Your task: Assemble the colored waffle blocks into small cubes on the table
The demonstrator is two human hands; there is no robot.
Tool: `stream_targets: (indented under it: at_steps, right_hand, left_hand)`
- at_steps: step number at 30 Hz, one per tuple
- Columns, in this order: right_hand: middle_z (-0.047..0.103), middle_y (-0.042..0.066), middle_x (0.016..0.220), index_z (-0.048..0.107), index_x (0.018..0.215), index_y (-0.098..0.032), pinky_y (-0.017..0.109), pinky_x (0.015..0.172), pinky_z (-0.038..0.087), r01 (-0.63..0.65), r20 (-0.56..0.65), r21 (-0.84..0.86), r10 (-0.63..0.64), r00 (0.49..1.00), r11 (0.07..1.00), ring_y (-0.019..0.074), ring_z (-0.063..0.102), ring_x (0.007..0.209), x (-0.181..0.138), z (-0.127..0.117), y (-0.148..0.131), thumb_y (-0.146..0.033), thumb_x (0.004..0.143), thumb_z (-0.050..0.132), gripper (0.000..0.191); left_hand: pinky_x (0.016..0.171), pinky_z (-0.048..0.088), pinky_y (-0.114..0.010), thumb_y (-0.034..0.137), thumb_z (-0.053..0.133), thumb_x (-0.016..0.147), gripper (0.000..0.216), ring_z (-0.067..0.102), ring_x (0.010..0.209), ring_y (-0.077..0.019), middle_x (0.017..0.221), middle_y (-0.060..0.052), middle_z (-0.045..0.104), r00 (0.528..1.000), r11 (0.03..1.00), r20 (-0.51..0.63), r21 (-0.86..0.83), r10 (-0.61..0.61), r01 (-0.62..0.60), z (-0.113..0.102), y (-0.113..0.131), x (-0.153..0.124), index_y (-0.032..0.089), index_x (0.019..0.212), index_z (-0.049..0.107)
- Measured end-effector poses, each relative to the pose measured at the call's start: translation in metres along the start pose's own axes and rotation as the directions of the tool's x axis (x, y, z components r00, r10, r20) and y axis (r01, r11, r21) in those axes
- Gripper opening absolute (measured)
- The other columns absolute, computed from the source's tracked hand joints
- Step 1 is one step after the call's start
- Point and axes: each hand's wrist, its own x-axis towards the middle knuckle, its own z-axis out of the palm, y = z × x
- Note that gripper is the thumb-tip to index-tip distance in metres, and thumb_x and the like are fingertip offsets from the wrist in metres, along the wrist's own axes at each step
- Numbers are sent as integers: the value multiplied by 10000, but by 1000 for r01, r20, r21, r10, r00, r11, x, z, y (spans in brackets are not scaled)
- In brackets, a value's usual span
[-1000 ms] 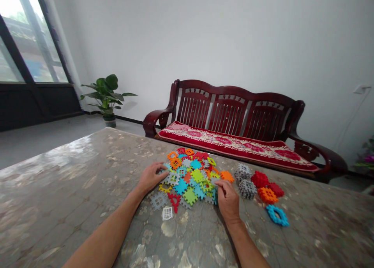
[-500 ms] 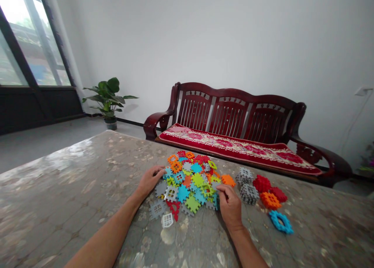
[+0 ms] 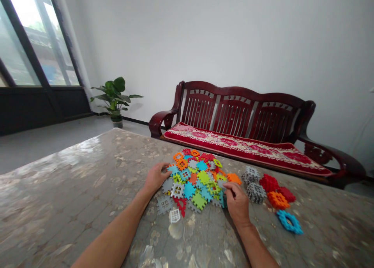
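A heap of flat, toothed plastic tiles (image 3: 198,178) in orange, blue, green, red and grey lies on the patterned table (image 3: 87,190). My left hand (image 3: 156,176) rests at the heap's left edge, fingers curled onto a blue tile. At the heap's right edge my right hand (image 3: 238,201) has its fingers bent in a pinch over the tiles; what they hold is hidden. Beside that hand, on its right, stand two grey tile cubes (image 3: 254,186), a red block (image 3: 269,182), an orange block (image 3: 277,199) and a blue ring (image 3: 290,222).
A dark red wooden bench (image 3: 248,116) with a red patterned cushion stands behind the table. A potted plant (image 3: 115,98) sits on the floor by a large window (image 3: 29,45) at the left.
The view has shifted a little to the left, so everything sits further right in the picture. My left hand has drawn slightly back along the heap's edge; my right hand has stayed at the heap.
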Motion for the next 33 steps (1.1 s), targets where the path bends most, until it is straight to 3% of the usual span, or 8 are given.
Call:
stream_targets:
  at_steps: [7, 15, 20, 27, 33]
  right_hand:
    - [721, 53, 843, 704, 800, -230, 355, 799, 525, 9, 17, 0, -9, 1000, 1000, 220, 663, 817, 1, 0, 4, -237, 798, 491, 213]
    - [720, 60, 860, 705, 814, -225, 351, 805, 524, 9, 31, -1, -9, 999, 1000, 219, 666, 834, 0, 1, 7, -229, 803, 487, 219]
    - [723, 53, 845, 707, 794, -224, 336, 797, 525, 30, 9, -5, -30, 1000, 1000, 214, 669, 833, 0, 1, 6, -226, 796, 491, 216]
    - [723, 44, 826, 711, 791, -224, 317, 782, 527, 44, -6, -3, -44, 999, 999, 203, 669, 807, 0, 1, 7, -226, 792, 496, 216]
    - [718, 45, 833, 719, 803, -222, 329, 773, 529, -32, 22, 27, 31, 999, 999, 207, 664, 782, -1, 3, 11, -247, 784, 496, 225]
  left_hand:
    - [1048, 395, -385, 407, 641, 826, 356, 599, 1173, -253, 1205, -75, 697, 998, 980, 38, 188, 55, -61, -1, 6, -3, 239, 1136, 677]
    - [972, 445, -366, 403, 678, 794, 346, 641, 1077, -244, 1094, -69, 723, 1000, 985, 27, 173, -9, 5, -1, 6, -1, 219, 1086, 668]
    - [908, 492, -345, 353, 709, 755, 366, 682, 984, -226, 1045, -60, 743, 999, 999, 25, 30, -45, 44, 2, 0, 1, 208, 1084, 638]
    - [878, 540, -358, 243, 628, 723, 318, 710, 907, -209, 991, -38, 748, 998, 952, -21, -304, -53, 44, 8, -6, 1, 216, 1040, 616]
    - [889, 551, -392, 280, 620, 682, 337, 703, 910, -222, 940, -56, 739, 985, 880, -156, -475, -78, -5, 7, -8, 3, 192, 1006, 636]
